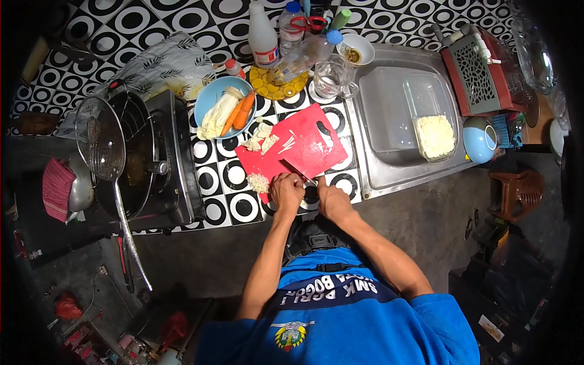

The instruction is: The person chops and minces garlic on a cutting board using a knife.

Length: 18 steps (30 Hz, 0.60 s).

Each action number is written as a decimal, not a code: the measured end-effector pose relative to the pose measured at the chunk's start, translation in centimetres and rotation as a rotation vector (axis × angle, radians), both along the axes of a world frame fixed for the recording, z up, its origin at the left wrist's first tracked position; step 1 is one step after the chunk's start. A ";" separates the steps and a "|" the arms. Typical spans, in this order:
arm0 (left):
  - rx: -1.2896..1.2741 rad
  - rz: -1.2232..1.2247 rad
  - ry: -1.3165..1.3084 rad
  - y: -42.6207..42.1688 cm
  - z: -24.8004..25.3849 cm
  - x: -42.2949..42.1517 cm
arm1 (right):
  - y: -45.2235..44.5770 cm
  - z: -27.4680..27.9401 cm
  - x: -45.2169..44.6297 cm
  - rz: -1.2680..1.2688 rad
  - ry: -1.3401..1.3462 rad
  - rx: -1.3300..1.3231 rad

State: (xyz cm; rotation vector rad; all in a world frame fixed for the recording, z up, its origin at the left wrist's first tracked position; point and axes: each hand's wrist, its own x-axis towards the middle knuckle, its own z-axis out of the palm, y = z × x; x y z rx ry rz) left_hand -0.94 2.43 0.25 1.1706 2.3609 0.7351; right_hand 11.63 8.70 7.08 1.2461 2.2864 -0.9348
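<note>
My right hand (pixel 333 199) is wrapped round the handle of a knife (pixel 302 172), whose blade points up and left across the red cutting board (pixel 313 137). Close beside the blade, at the board's near edge, my left hand (pixel 288 191) has its fingers curled down; whatever lies beneath them is hidden. Finely chopped pale vegetable (pixel 258 183) forms a small heap left of that hand. Farther up the board are larger pale cabbage-like pieces (pixel 261 141) and a few thin strips (pixel 288 142).
Behind the board, a blue bowl (pixel 202 109) holds carrots (pixel 238 114) and pale leaves. A stove with a wok (pixel 143 194) and a long-handled strainer (pixel 101 139) stands left. At right, the metal sink (pixel 377 182) contains a clear container (pixel 420 100) with a pale yellowish block.
</note>
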 end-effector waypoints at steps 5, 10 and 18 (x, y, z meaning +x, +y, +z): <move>0.002 0.033 -0.030 0.2 0.7 0.0 | 0.0 -1.0 -1.2 -0.005 0.035 0.038; -0.044 0.069 -0.017 0.3 0.3 0.0 | 0.6 0.9 -1.2 0.052 0.029 0.058; -0.039 -0.002 0.002 0.2 0.2 -0.2 | -0.2 -1.4 -1.1 0.010 0.100 0.087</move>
